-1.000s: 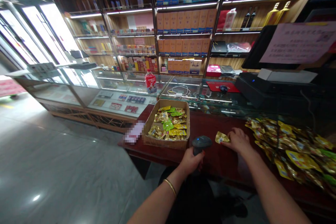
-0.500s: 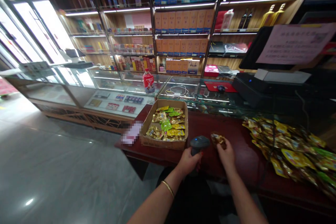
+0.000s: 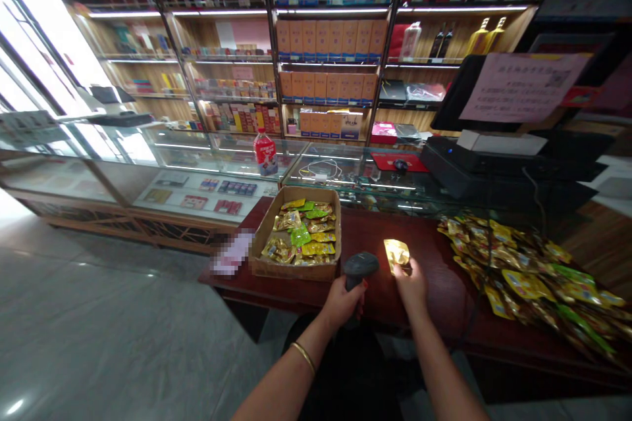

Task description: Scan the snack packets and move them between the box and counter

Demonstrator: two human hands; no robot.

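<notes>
My left hand (image 3: 343, 301) is closed round the handle of a dark barcode scanner (image 3: 361, 264), whose head points toward the right. In my right hand (image 3: 413, 284) a small gold snack packet (image 3: 396, 253) is pinched, its front brightly lit, above the dark red table. Left of the scanner stands an open cardboard box (image 3: 296, 270) with gold, yellow and green packets inside. A large heap of similar packets (image 3: 528, 276) lies on the table to the right of my right hand.
A glass display counter (image 3: 217, 177) runs behind the table, bearing a red-labelled bottle (image 3: 265, 152), a white cable and a mouse on a red mat (image 3: 401, 162). At the right stands a monitor with a pink paper sheet (image 3: 526, 89). A blurred-out pinkish item (image 3: 234, 254) lies left of the box.
The packet in my right hand has turned and now shines brightly. The blue light on the scanner no longer shows. My view has shifted slightly to the right.
</notes>
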